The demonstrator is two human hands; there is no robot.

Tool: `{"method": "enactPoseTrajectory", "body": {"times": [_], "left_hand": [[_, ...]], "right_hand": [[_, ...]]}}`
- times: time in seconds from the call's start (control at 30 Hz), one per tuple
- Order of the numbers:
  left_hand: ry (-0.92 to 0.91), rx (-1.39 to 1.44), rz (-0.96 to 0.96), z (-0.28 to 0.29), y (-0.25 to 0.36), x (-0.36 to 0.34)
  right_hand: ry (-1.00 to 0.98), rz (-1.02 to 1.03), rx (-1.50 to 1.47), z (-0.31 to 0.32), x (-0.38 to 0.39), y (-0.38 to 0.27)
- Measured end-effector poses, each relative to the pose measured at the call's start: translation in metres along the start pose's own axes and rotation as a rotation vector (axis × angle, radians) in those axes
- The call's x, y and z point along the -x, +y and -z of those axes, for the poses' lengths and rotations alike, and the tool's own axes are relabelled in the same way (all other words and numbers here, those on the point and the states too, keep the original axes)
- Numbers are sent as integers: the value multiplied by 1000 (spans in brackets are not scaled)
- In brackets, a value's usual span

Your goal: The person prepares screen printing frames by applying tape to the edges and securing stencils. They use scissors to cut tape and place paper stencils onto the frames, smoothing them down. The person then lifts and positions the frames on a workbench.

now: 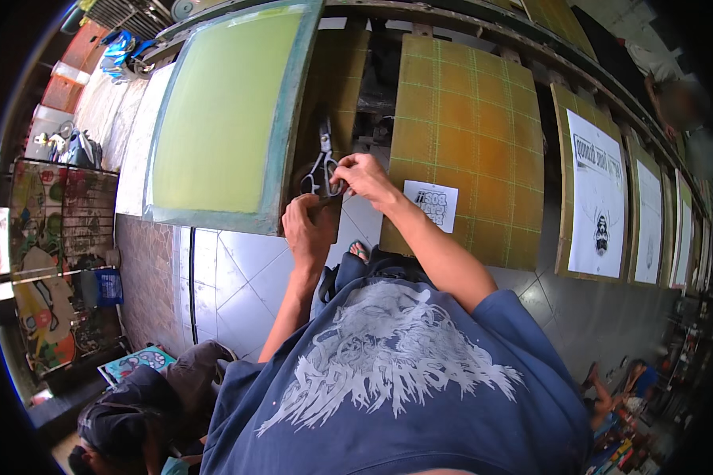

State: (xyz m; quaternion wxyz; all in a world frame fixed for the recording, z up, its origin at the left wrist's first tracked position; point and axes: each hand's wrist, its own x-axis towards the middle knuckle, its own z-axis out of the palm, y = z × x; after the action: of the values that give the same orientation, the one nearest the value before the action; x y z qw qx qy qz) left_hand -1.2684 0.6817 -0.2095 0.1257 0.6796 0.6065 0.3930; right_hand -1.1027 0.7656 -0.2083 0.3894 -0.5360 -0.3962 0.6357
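Note:
A pair of dark-handled scissors (pixel 322 162) lies on a narrow brown board (pixel 345 75), blades pointing away from me. Close to the handles, my right hand (pixel 364 180) is closed in a pinch with its fingertips by the right loop. My left hand (pixel 306 228) is curled at the near end of that board, beside the lower right corner of a screen-printing frame (pixel 222 111) with yellow-green mesh and a teal border. A small dark strip shows between the two hands; what either hand pinches is too small to make out.
Right of my hands lies a brown board with green grid lines (pixel 467 142), bearing a small printed sheet (pixel 431 206). Further right, more boards carry white printed sheets (pixel 597 186). A person (pixel 127 412) is bent over at the lower left. Others appear at the right edge.

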Motion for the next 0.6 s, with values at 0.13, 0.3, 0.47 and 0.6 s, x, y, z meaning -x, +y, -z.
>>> {"method": "enactPoseTrajectory", "body": {"times": [0.13, 0.3, 0.47, 0.6], "left_hand": [[49, 22, -88, -9, 2, -1], [-45, -58, -125, -13, -4, -2], [-173, -51, -48, -1, -1, -9], [-57, 312, 222, 30, 23, -4]], "right_hand": [[-6, 114, -181, 3, -7, -14], [60, 326, -367, 22, -28, -32], [124, 413, -348, 29, -59, -19], [102, 332, -265, 17, -81, -1]]}}
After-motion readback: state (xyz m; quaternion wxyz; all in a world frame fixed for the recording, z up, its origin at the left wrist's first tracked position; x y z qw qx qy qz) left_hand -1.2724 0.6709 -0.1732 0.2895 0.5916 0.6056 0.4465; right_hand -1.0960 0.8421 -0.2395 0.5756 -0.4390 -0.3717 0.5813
